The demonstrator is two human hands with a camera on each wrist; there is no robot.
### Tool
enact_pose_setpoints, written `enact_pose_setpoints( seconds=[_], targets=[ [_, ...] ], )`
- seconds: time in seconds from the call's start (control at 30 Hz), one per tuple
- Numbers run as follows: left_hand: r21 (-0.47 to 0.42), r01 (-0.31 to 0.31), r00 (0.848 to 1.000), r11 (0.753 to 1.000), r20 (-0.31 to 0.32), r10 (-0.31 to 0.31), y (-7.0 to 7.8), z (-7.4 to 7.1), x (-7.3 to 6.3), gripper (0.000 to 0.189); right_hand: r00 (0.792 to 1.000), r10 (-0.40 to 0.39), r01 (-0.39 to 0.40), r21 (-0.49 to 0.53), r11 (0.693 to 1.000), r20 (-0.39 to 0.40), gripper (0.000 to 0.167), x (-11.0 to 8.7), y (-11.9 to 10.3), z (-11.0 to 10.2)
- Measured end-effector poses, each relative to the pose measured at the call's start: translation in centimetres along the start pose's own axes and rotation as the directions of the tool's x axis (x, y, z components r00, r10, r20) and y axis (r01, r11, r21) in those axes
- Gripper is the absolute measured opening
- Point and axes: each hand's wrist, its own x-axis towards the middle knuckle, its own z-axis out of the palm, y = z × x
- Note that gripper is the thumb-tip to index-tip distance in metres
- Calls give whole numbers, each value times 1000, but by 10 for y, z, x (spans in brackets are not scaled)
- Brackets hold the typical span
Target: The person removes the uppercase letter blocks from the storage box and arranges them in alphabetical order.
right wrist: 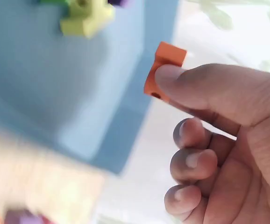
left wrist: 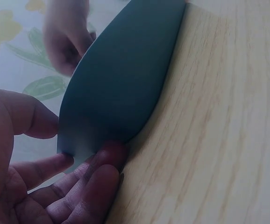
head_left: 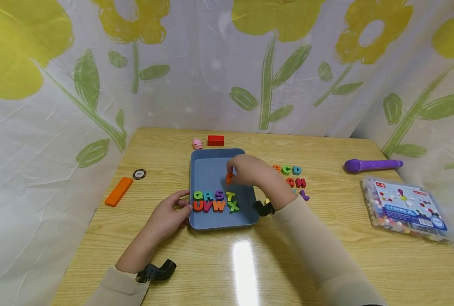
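Observation:
A blue-grey tray (head_left: 223,225) lies on the table, holding two rows of coloured letters: Q, R, S, T above U, V, W, X. My left hand (head_left: 168,216) grips the tray's left wall, thumb and fingers on either side of its rim (left wrist: 62,116). Over the tray's right half, my right hand (head_left: 248,170) pinches an orange letter (right wrist: 169,53) between thumb and index finger. It looks like a P in the head view; the other fingers are curled beneath. Right of the tray stand more letters, among them C (head_left: 286,170), D (head_left: 297,170) and H (head_left: 300,182), partly hidden by my right wrist.
Behind the tray are a pink pig figure (head_left: 197,144) and a red block (head_left: 216,140). To the left lie an orange block (head_left: 119,191) and a round chip (head_left: 139,174). At the right are a purple stick (head_left: 376,165) and a clear box of beads (head_left: 407,208).

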Motion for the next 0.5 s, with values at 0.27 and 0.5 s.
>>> enact_pose_setpoints(
  seconds=[0.27,0.5],
  targets=[
    [-12,14,1000,1000,6,-14,0,1,1,57,985,31,-19,74,997,-171,12,-67,40,-18],
    [-19,24,1000,1000,10,-24,-1,0,2,57,970,171,-151,125,981,-173,17,-125,88,1]
  ],
)
